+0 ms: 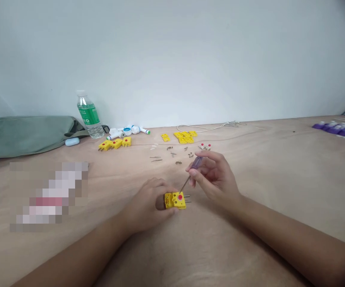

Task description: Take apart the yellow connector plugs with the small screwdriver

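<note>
My left hand grips a yellow two-pin plug on the table, thumb at its near side and fingers at its far side. A red dot marks the plug's top, and two metal pins stick out to the right. My right hand pinches the purple handle of a screwdriver. Its thin shaft slants down to the left, with the tip at the plug's top near the far edge. Whether the tip sits in a screw is too small to tell.
Behind my hands lie small metal parts, yellow plug shells and a white cable. Finished-looking yellow plugs, a water bottle and a green bag are at the left. Purple items sit far right.
</note>
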`<action>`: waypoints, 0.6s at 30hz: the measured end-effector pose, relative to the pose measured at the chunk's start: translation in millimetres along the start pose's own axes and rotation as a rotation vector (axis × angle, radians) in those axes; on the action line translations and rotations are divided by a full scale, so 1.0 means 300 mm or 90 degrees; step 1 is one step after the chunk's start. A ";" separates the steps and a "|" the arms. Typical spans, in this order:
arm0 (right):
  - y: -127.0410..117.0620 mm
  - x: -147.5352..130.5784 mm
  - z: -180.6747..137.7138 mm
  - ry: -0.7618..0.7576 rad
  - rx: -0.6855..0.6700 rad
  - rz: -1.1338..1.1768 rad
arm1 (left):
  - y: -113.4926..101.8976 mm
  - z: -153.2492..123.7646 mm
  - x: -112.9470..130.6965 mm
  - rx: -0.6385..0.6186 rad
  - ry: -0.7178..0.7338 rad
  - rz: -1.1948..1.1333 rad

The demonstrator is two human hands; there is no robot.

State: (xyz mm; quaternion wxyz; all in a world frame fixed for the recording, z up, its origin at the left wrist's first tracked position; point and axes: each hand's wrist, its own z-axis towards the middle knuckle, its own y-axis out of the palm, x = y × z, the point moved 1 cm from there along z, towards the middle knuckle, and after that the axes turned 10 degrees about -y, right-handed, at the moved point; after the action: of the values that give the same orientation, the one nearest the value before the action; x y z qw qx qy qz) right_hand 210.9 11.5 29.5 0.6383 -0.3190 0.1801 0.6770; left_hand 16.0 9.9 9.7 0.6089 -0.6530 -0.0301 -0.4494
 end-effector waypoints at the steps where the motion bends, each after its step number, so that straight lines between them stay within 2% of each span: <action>1: 0.000 0.003 0.000 0.008 -0.001 0.001 | 0.001 0.001 -0.001 0.002 0.002 -0.004; 5: 0.001 0.011 -0.002 0.029 0.010 0.005 | 0.007 0.003 -0.006 0.005 0.009 -0.012; 9: 0.004 0.010 0.013 0.007 0.028 0.004 | 0.009 0.003 -0.007 0.003 0.004 -0.003; 15: 0.021 -0.023 0.094 0.025 0.029 0.018 | 0.008 0.003 -0.004 -0.003 0.003 0.031; 18: 0.029 -0.055 0.130 0.028 -0.003 0.023 | 0.012 0.004 -0.005 -0.002 -0.002 0.037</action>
State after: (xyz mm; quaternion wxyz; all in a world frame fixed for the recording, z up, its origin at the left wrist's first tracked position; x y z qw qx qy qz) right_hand 194.2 23.5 67.5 0.6213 -0.3319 0.1977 0.6817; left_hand 17.8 10.8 6.2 0.6205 -0.6554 -0.0110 -0.4305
